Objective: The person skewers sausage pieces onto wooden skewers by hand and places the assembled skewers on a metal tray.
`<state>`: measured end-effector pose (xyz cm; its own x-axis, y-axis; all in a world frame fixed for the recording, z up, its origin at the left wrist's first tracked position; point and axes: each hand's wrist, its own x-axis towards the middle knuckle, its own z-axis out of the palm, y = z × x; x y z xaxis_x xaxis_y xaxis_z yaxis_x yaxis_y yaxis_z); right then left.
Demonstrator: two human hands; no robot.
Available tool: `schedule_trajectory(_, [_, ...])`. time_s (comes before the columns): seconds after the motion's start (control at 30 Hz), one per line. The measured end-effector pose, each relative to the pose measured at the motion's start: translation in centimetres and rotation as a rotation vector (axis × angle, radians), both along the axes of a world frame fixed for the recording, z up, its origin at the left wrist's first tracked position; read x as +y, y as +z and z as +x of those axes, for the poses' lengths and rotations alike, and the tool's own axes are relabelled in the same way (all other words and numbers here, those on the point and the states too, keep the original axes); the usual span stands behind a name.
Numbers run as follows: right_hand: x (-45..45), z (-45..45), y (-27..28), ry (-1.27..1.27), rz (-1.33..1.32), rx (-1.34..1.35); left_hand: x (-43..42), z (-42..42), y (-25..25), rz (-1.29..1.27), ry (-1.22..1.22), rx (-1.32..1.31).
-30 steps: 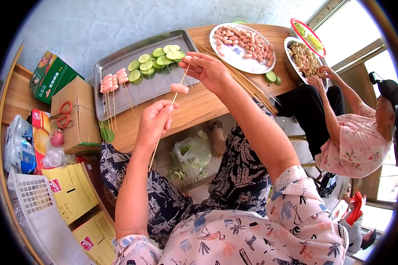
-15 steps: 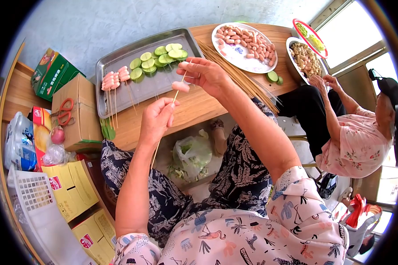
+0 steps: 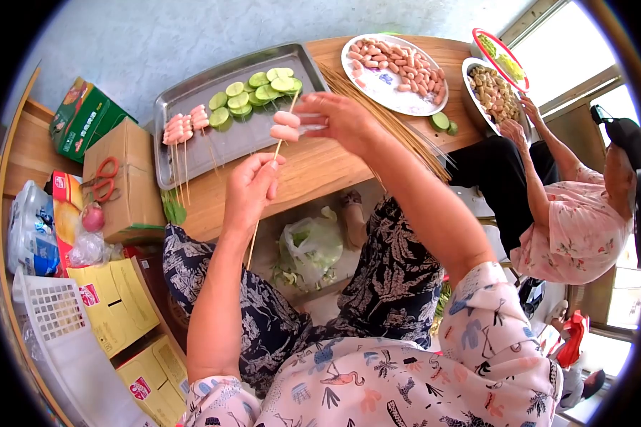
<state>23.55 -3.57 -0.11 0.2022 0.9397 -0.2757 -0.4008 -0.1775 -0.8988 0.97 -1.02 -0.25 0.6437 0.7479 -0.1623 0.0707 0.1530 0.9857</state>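
Note:
My left hand (image 3: 252, 179) pinches a bamboo skewer (image 3: 252, 245) below two small pink sausages (image 3: 285, 133) threaded crosswise near its upper end. My right hand (image 3: 340, 121) is just right of those sausages, its fingers apart and slightly blurred, holding nothing that I can see. Behind my hands lies a metal tray (image 3: 171, 107) with sliced green rounds (image 3: 246, 99) on sticks and finished sausage skewers (image 3: 179, 128) at its left end. A white oval plate (image 3: 406, 105) of loose small sausages (image 3: 412, 70) stands at the back right.
A bundle of bare skewers (image 3: 384, 114) lies on the wooden table (image 3: 221, 213) beside the plate. To the right, another person's hands (image 3: 516, 132) are at a bowl of brown pieces (image 3: 493, 96). Red-handled scissors (image 3: 105, 178) rest on a cardboard box (image 3: 121, 174) at left.
A second sausage is now on the skewer above the first. My right hand has released it and opened, moving slightly right. The other person's hand has shifted along the bowl.

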Motion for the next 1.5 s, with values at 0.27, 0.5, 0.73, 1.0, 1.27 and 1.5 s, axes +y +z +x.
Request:
schedule_trajectory(0.27, [-0.2, 16.3, -6.5, -0.384, -0.275, -0.577, 0.0, 0.1, 0.8, -0.006, 0.022, -0.036])
schedule_trajectory(0.5, [3.5, 17.5, -10.1, -0.297, -0.396, -1.372, 0.0, 0.4, 0.9, -0.063, 0.038, -0.017])
schedule_trajectory(0.73, [7.1, 19.0, -12.1, -0.034, -0.398, -1.586, 0.0, 0.7, 0.9, -0.105, 0.034, -0.015])
schedule_trajectory(1.0, [7.8, 20.6, -14.1, -0.116, -0.480, -1.561, 0.3, 0.2, 0.9, -0.124, 0.034, -0.033])
schedule_trajectory(1.27, [5.4, 18.2, -8.2, -0.298, -0.277, -0.226, 0.2, 0.0, 1.2, -0.092, 0.034, -0.065])
schedule_trajectory(1.5, [4.0, 7.2, -2.5, -0.075, 0.067, 0.422, -0.1, -0.4, 0.6, -0.058, 0.013, -0.113])
